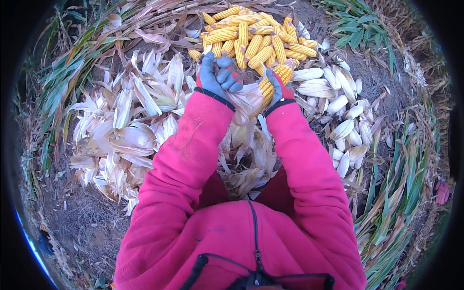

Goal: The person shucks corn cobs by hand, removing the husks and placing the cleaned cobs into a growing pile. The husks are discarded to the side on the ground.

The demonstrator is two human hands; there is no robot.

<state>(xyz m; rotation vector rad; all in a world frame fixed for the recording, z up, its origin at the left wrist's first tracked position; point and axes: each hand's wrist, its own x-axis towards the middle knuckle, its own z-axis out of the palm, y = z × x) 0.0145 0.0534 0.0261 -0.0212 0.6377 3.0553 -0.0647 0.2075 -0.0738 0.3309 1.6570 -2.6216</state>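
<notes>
A yellow ear of corn (266, 94) slants up to the right in front of me, its kernels bare over most of its length. My right hand (279, 86), in a grey and red glove, is closed around its middle. Pale husk (245, 100) still hangs along the ear's left side and reaches across to my left hand (217, 76). That hand wears the same kind of glove, its fingers curled closed on the husk. A pale tip pokes out above the left thumb.
Beyond my hands lies a heap of husked yellow ears (251, 36). Loose dry husks (130, 121) pile up on the left, with more husks (249, 159) between my legs. Ears in pale husk (345, 106) lie on the right. Green and dry stalks (394, 193) ring the ground.
</notes>
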